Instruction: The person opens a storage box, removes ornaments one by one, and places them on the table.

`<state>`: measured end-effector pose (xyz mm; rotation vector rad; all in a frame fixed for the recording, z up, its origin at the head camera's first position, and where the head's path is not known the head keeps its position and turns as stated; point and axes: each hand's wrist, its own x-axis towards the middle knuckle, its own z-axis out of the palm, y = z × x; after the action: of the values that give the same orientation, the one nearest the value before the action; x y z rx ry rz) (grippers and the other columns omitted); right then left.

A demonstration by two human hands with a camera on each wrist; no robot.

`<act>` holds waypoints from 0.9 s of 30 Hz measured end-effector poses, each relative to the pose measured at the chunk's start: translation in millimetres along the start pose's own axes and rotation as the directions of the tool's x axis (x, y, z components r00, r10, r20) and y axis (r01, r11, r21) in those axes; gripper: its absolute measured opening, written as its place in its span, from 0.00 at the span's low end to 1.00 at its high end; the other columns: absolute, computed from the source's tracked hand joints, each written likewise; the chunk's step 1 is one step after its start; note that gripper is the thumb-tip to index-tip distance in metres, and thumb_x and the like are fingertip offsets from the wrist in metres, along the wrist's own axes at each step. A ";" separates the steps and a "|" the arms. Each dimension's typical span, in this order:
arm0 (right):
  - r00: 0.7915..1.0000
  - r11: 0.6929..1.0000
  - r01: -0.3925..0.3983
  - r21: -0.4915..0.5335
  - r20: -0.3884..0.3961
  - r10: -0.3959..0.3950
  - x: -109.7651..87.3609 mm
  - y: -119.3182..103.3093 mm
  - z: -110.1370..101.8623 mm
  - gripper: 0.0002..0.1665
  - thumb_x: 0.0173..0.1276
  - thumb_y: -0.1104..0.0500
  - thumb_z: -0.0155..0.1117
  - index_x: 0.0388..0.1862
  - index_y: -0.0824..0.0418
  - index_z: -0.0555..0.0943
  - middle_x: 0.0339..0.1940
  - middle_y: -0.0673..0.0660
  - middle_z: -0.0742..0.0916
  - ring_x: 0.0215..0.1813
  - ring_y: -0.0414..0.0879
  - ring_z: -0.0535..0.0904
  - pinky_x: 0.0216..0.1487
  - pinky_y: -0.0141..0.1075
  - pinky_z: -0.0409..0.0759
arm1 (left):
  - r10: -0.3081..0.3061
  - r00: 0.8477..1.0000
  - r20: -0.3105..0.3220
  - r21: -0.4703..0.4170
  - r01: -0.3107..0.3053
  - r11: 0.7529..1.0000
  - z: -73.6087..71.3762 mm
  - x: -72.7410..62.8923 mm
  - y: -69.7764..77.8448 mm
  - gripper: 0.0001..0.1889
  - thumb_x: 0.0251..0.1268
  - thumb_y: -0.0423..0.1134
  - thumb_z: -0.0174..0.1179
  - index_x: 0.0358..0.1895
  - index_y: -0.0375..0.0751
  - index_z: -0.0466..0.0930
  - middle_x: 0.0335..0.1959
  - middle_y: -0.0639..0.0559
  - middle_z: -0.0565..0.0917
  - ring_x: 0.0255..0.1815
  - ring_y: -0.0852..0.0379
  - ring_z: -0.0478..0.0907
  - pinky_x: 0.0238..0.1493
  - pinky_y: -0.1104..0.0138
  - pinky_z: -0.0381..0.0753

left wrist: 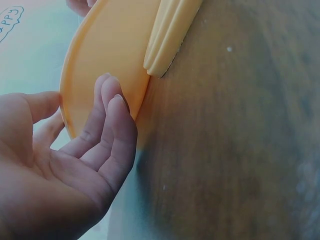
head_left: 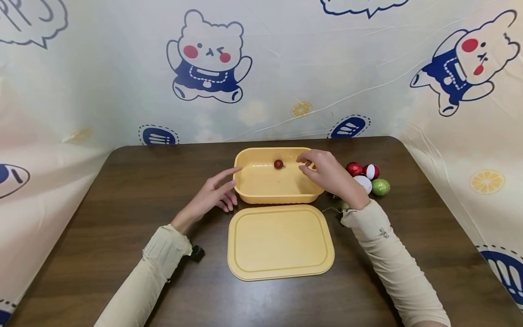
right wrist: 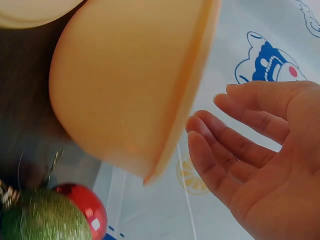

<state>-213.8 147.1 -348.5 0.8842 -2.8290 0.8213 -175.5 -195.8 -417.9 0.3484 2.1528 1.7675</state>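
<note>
A yellow plastic box (head_left: 278, 199) stands on the table with a small red Christmas ball (head_left: 278, 164) inside it. My left hand (head_left: 210, 195) is at the box's left end. Its thumb and forefinger touch the rim, while the other fingers extend loosely beside the wall in the left wrist view. Over the right end of the box is my right hand (head_left: 327, 172), fingers slightly bent and apart. In the right wrist view nothing lies between those fingers, which are close to the box rim (right wrist: 192, 90).
The flat yellow lid (head_left: 281, 243) lies in front of the box. Right of the box sit several ornament balls, including a red ball (head_left: 353, 169), a white ball (head_left: 362, 183) and a green ball (head_left: 381, 186). A patterned cloth (head_left: 278, 68) hangs behind the table.
</note>
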 end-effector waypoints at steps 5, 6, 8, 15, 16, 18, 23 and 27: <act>1.000 1.000 0.016 0.015 0.006 -0.016 12.4 0.2 10.7 0.13 0.72 0.63 0.63 0.52 0.67 0.83 0.48 0.62 0.86 0.48 0.55 0.82 0.51 0.47 0.83 | 0.001 1.000 -0.001 -0.009 -0.001 1.000 0.4 -0.1 -0.7 0.28 0.78 0.51 0.50 0.77 0.57 0.60 0.29 0.30 0.83 0.22 0.45 0.81 0.25 0.54 0.86; 1.000 1.000 0.022 0.017 0.005 -0.022 15.1 0.6 12.8 0.13 0.72 0.63 0.63 0.52 0.68 0.83 0.49 0.62 0.86 0.48 0.55 0.82 0.51 0.47 0.83 | 0.001 1.000 -0.001 -0.008 -0.001 1.000 0.4 0.2 -0.7 0.28 0.78 0.51 0.50 0.77 0.58 0.60 0.29 0.30 0.83 0.23 0.45 0.81 0.25 0.54 0.86; 0.999 0.999 0.034 0.026 0.004 -0.034 20.1 1.5 17.0 0.14 0.72 0.63 0.63 0.52 0.68 0.82 0.50 0.63 0.86 0.49 0.57 0.82 0.51 0.48 0.83 | 0.001 1.000 0.000 -0.008 -0.001 1.000 0.2 0.7 -0.8 0.28 0.78 0.51 0.50 0.77 0.58 0.60 0.29 0.30 0.83 0.23 0.44 0.81 0.25 0.54 0.86; 0.999 0.998 0.047 0.031 0.004 -0.047 35.4 2.7 29.0 0.15 0.70 0.64 0.64 0.53 0.70 0.82 0.49 0.65 0.86 0.50 0.59 0.82 0.52 0.48 0.82 | 0.006 1.000 0.005 -0.007 -0.006 1.000 -0.5 1.6 -1.3 0.28 0.79 0.51 0.50 0.77 0.57 0.59 0.29 0.29 0.82 0.22 0.44 0.81 0.25 0.54 0.85; 0.999 0.999 0.046 0.029 0.006 -0.046 36.8 3.4 30.7 0.15 0.70 0.64 0.63 0.53 0.70 0.82 0.50 0.66 0.86 0.50 0.59 0.82 0.53 0.48 0.81 | 0.007 1.000 0.006 -0.008 -0.007 1.000 -0.2 1.7 -1.1 0.28 0.79 0.51 0.50 0.77 0.57 0.60 0.29 0.29 0.82 0.22 0.44 0.81 0.25 0.54 0.86; 0.999 0.999 0.046 0.018 0.007 -0.046 39.2 4.5 34.5 0.16 0.69 0.65 0.63 0.53 0.70 0.82 0.50 0.66 0.86 0.51 0.59 0.81 0.54 0.49 0.80 | 0.010 1.000 0.011 -0.007 -0.010 1.000 -0.4 2.5 -1.7 0.28 0.79 0.51 0.50 0.78 0.57 0.59 0.29 0.29 0.82 0.23 0.43 0.81 0.25 0.54 0.85; 0.997 0.997 0.073 0.015 0.014 -0.073 44.8 9.3 48.7 0.16 0.67 0.66 0.64 0.53 0.71 0.81 0.50 0.67 0.85 0.54 0.61 0.81 0.57 0.51 0.78 | 0.014 1.000 0.009 -0.007 -0.014 1.000 -0.7 2.1 -1.6 0.28 0.79 0.50 0.50 0.78 0.56 0.59 0.29 0.29 0.82 0.22 0.44 0.81 0.24 0.54 0.85; 0.995 0.995 0.090 0.034 0.030 -0.091 48.0 14.4 62.1 0.16 0.66 0.69 0.63 0.52 0.72 0.80 0.52 0.67 0.84 0.57 0.61 0.79 0.62 0.50 0.75 | 0.011 1.000 0.003 -0.010 -0.011 1.000 -0.1 0.4 -0.8 0.28 0.79 0.50 0.50 0.78 0.56 0.59 0.29 0.30 0.82 0.22 0.45 0.80 0.24 0.55 0.85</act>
<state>-255.8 100.9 -398.2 1.0298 -2.7861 0.8517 -175.9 -195.9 -418.8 0.3614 2.1434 1.7812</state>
